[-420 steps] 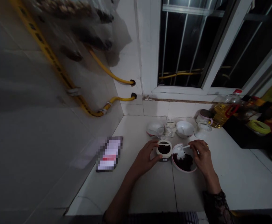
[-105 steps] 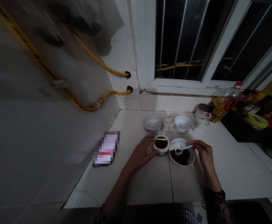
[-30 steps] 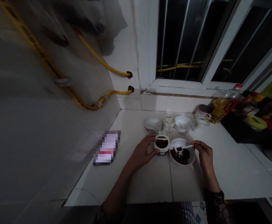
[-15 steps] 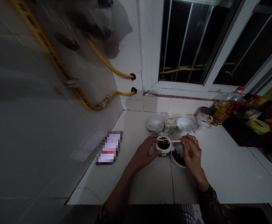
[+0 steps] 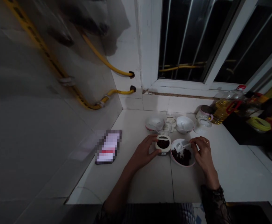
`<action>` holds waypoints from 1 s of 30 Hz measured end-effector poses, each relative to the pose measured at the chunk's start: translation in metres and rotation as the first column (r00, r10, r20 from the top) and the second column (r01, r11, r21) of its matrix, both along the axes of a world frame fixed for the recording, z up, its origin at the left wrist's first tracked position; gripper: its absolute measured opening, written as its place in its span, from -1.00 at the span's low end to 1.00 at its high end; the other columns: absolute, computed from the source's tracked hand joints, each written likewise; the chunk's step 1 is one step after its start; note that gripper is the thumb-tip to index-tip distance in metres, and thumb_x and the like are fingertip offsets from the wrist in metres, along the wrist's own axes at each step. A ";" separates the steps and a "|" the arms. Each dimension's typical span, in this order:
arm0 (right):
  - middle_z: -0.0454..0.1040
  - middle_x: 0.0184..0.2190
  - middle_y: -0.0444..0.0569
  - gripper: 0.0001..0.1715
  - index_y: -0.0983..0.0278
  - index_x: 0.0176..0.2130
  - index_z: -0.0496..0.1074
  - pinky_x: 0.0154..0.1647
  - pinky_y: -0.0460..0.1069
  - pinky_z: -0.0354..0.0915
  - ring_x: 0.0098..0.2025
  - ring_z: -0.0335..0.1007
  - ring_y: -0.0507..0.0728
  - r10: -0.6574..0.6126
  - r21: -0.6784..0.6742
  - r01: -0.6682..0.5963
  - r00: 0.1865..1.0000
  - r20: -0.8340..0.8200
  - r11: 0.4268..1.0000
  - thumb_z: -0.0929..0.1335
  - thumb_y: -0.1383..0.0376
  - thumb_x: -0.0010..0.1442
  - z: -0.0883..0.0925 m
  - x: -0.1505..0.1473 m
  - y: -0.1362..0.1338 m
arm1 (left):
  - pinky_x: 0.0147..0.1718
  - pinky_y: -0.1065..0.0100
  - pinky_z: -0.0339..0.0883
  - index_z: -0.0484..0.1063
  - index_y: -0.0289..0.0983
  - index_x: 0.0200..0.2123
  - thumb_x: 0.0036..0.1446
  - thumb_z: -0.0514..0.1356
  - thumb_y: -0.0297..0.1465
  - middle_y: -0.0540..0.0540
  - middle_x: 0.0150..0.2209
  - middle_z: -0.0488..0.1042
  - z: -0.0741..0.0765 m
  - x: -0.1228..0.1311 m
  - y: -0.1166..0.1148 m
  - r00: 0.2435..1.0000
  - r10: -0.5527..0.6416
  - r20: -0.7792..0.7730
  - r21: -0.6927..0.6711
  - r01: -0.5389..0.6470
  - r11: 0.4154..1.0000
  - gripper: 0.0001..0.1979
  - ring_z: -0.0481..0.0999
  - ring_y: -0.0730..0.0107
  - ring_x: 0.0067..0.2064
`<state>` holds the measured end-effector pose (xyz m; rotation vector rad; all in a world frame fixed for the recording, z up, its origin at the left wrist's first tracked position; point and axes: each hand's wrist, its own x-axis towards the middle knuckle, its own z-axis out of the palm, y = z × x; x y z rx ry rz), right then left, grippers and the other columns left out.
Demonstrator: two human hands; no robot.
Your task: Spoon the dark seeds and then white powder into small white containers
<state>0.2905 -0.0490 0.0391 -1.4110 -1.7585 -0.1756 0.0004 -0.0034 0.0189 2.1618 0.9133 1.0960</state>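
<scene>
While the left hand [image 5: 146, 151] steadies the small jar [image 5: 163, 151] on the counter [image 5: 147, 186], I note the spoon [image 5: 186, 145] back at the bowl [image 5: 176, 145]; half a second ago its head was over the jar's opening. Right hand [image 5: 202, 152]: thumb and fingers pinched on the spoon's handle, the pale head inside the bowl. No load is plain on it, though the light is dim. Left hand: thumb and fingers closed about the jar's rim, grip and place unaltered.

Position of material: dark crumbly stuff [image 5: 184, 157] lies in the lower part of the bowl; similar dark contents show inside the jar. Bowl stands just beside the jar, on the right-hand side.

Interpretation: one spoonful has probably been tipped into the jar, and the scooping cycle appears to be starting over. With crumbs remaining in the bowl, I judge the transfer unfinished.
</scene>
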 end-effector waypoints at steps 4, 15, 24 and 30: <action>0.56 -0.40 -0.03 -0.79 0.19 -0.36 0.48 0.05 0.18 0.22 -0.24 0.43 0.20 0.088 -0.179 -0.096 0.995 -0.052 0.979 0.26 0.34 0.21 -0.003 -0.010 0.000 | 0.12 0.06 0.38 0.32 -0.17 -0.03 0.21 0.26 -0.34 -0.20 0.15 0.40 0.001 0.000 0.000 1.000 0.007 -0.012 -0.004 -0.007 1.000 -0.73 0.45 0.15 0.17; 0.43 -0.64 -0.11 -0.78 0.19 -0.54 0.47 -0.13 0.10 0.25 -0.38 0.37 0.20 -0.190 -0.364 -0.048 0.785 -0.589 0.930 0.34 0.11 -0.04 0.000 -0.017 -0.001 | 0.10 0.05 0.40 0.32 -0.18 -0.03 0.20 0.26 -0.35 -0.21 0.15 0.39 -0.001 0.000 0.000 1.000 0.004 -0.012 -0.011 -0.004 1.000 -0.71 0.44 0.13 0.17; 0.37 -0.68 -0.15 -0.78 0.24 -0.53 0.49 -0.35 0.00 0.18 -0.51 0.28 0.11 -0.247 -0.373 -0.100 0.591 -0.768 0.922 0.39 0.14 -0.18 0.007 -0.018 -0.001 | 0.09 0.05 0.40 0.32 -0.17 -0.02 0.21 0.26 -0.34 -0.21 0.14 0.40 -0.001 0.000 0.001 1.000 -0.001 -0.009 -0.006 0.001 1.000 -0.71 0.45 0.14 0.16; 0.37 -0.68 -0.16 -0.77 0.24 -0.53 0.49 -0.37 0.00 0.18 -0.52 0.27 0.11 -0.240 -0.358 -0.100 0.575 -0.782 0.928 0.40 0.12 -0.17 0.004 -0.017 0.000 | 0.12 0.04 0.38 0.32 -0.17 -0.03 0.21 0.26 -0.33 -0.20 0.15 0.40 -0.002 0.000 0.001 1.000 0.007 -0.009 -0.002 -0.007 1.000 -0.72 0.44 0.13 0.17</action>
